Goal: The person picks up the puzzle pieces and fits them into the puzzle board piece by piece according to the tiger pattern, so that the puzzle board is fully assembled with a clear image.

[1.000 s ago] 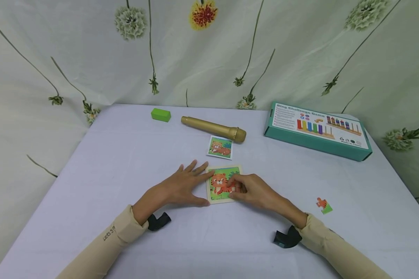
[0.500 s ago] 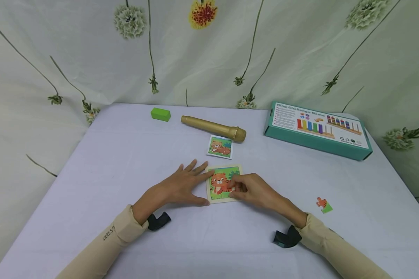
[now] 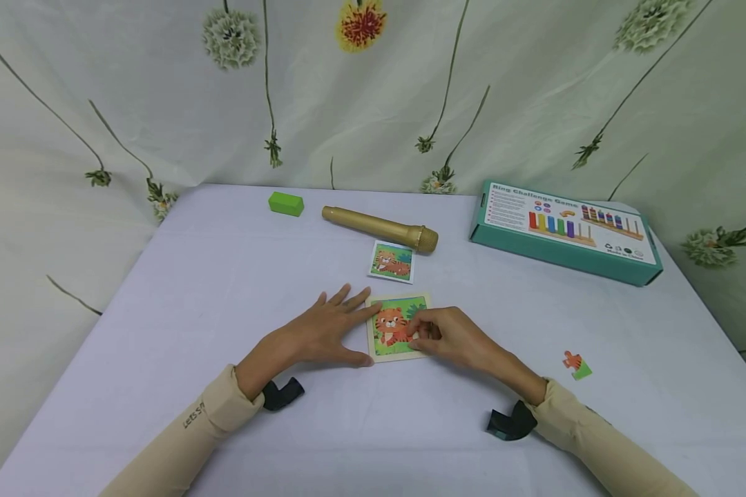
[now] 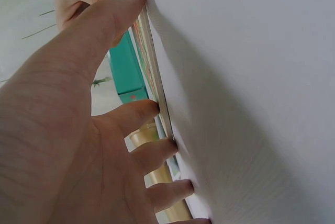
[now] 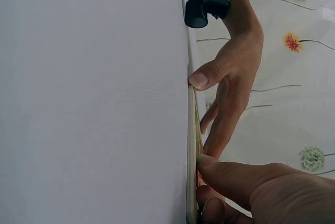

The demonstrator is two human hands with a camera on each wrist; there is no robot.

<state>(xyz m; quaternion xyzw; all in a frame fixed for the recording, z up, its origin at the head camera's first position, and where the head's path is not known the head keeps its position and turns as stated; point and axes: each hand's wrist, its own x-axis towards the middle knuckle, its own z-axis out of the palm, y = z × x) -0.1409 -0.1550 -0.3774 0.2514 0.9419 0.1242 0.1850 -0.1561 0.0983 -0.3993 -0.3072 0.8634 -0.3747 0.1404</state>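
Note:
A small tiger jigsaw puzzle point(image 3: 390, 335) in a pale wooden tray point(image 3: 385, 358) lies on the table. My left hand point(image 3: 329, 330) is spread flat beside it, with the index fingertip on its upper left part and the thumb at its lower left corner. In the left wrist view the fingertips point(image 4: 151, 107) line the tray's edge. Over the puzzle's right side, my right hand point(image 3: 456, 339) bends thumb and index finger together around a jigsaw piece, mostly hidden by the fingers. The right wrist view shows the thumb point(image 5: 212, 165) low against the puzzle's face.
A loose orange-and-green jigsaw piece point(image 3: 577, 365) lies to the right. Behind the puzzle are a tiger picture card point(image 3: 391, 262), a gold microphone point(image 3: 379, 227) and a green block point(image 3: 287, 204). A teal game box point(image 3: 566, 233) stands at the back right, before a flowered cloth.
My right thumb and index finger have shifted very slightly on the puzzle's right side. The left hand, the tray and the loose piece have stayed in place.

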